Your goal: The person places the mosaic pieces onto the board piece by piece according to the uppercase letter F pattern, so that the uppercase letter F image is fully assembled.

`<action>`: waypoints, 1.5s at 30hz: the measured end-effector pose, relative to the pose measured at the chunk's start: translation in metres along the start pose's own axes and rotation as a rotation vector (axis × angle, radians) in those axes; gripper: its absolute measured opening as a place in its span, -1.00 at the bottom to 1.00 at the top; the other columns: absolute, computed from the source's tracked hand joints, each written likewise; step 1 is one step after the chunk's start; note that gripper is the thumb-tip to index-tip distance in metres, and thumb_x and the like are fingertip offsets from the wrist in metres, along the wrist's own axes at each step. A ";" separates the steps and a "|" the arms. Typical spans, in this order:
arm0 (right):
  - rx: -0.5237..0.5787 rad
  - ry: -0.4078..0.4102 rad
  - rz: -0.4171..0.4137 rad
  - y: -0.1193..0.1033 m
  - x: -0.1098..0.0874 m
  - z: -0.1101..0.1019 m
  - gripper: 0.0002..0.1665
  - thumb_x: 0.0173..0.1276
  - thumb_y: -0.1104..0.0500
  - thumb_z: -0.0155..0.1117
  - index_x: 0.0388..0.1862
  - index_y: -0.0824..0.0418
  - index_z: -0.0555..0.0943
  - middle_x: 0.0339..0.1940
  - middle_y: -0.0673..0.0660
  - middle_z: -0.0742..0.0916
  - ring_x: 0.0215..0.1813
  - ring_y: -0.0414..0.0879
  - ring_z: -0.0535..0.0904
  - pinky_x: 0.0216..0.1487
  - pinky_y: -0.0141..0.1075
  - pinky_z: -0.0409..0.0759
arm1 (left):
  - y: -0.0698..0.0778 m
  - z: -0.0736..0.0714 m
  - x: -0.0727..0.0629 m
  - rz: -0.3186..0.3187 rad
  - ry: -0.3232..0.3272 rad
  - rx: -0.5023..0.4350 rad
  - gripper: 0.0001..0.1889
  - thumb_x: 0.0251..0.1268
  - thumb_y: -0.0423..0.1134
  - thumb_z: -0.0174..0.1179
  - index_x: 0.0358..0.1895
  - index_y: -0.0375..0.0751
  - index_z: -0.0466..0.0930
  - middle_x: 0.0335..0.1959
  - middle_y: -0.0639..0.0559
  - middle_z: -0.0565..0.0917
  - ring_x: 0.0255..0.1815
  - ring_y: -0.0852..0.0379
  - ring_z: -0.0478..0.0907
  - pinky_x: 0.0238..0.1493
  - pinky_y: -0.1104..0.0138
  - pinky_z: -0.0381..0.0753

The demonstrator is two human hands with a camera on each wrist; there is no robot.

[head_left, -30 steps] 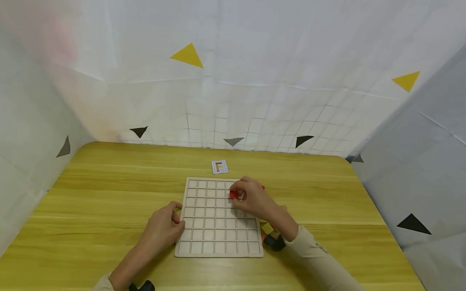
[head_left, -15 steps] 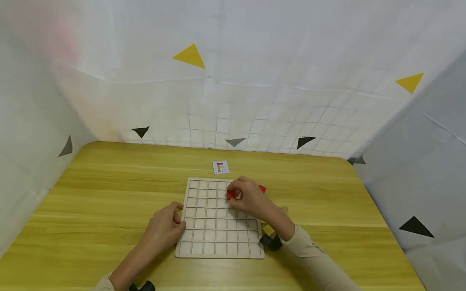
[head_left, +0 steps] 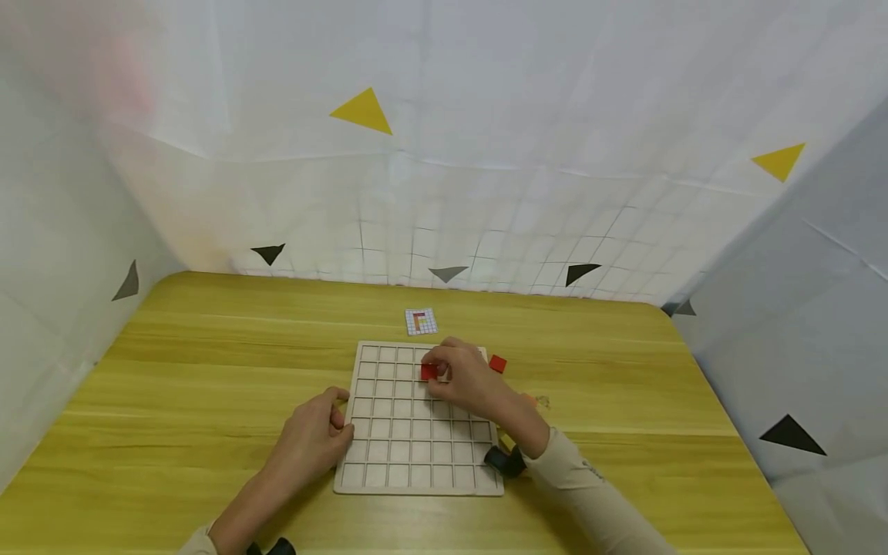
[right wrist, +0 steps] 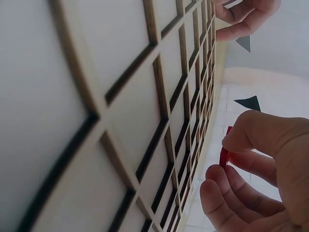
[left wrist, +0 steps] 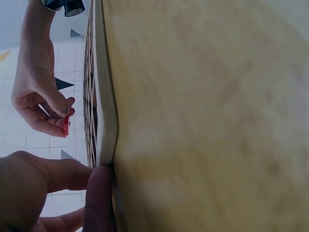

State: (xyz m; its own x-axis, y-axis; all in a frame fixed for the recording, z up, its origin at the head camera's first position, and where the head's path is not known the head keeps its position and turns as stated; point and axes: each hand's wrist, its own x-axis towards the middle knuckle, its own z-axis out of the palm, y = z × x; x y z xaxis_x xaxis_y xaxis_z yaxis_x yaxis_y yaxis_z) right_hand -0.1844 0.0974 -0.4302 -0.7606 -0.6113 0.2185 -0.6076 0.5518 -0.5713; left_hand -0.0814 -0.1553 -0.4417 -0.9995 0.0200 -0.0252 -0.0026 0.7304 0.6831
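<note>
In the head view my right hand [head_left: 461, 378] pinches a small red square tile [head_left: 429, 371] between thumb and fingers. The tile stands on edge in the right wrist view, apart from the wooden grid board [head_left: 402, 449]. Below it are the upper middle cells of the board; its exact height is unclear. My left hand [head_left: 312, 428] holds the board's left edge with thumb and finger, and the left wrist view shows fingertips against the board's rim [left wrist: 107, 111]. No tiles show in the visible cells; my right hand and forearm hide some on the right.
A card [head_left: 421, 321] with a coloured grid pattern lies behind the board. Another red tile [head_left: 498, 364] lies off the board's right edge. Yellow [head_left: 508, 441] and orange pieces [head_left: 530, 399] are partly hidden by my right forearm. White sheets surround the wooden table [head_left: 624, 370].
My right hand has moved left across the board's upper rows with the red tile. The red tile at the right edge has come into fuller view. My left hand keeps its place.
</note>
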 end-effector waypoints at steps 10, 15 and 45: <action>0.009 -0.009 -0.018 -0.004 0.007 0.004 -0.70 0.13 0.35 0.38 -0.11 0.25 0.73 -0.29 0.05 0.62 -0.29 -0.09 0.53 -0.31 -0.33 0.53 | 0.000 0.000 0.000 -0.003 0.008 -0.003 -0.57 0.09 -0.42 0.34 0.08 -0.39 0.55 -0.50 0.09 0.49 -0.51 0.16 0.38 -0.46 0.29 0.39; 0.024 -0.008 -0.014 -0.004 0.009 0.008 -0.73 0.13 0.36 0.39 -0.15 0.23 0.72 -0.29 0.05 0.62 -0.30 -0.11 0.52 -0.31 -0.34 0.54 | 0.000 0.000 0.000 -0.004 0.003 -0.004 -0.57 0.10 -0.41 0.34 0.09 -0.38 0.55 -0.50 0.09 0.48 -0.51 0.17 0.38 -0.46 0.29 0.40; 0.023 -0.026 -0.015 -0.007 0.026 0.022 -0.73 0.13 0.37 0.41 -0.14 0.27 0.72 -0.33 0.06 0.61 -0.31 -0.11 0.50 -0.32 -0.36 0.51 | -0.002 0.001 0.001 -0.006 0.004 -0.016 -0.57 0.10 -0.41 0.35 0.08 -0.38 0.55 -0.50 0.10 0.48 -0.51 0.17 0.38 -0.46 0.29 0.40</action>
State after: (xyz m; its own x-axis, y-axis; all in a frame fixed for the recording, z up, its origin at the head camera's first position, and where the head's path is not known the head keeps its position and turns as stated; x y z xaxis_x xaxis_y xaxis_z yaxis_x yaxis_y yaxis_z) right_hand -0.1946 0.0649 -0.4377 -0.7454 -0.6338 0.2066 -0.6130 0.5299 -0.5860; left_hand -0.0819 -0.1557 -0.4441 -0.9996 0.0133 -0.0261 -0.0086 0.7195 0.6944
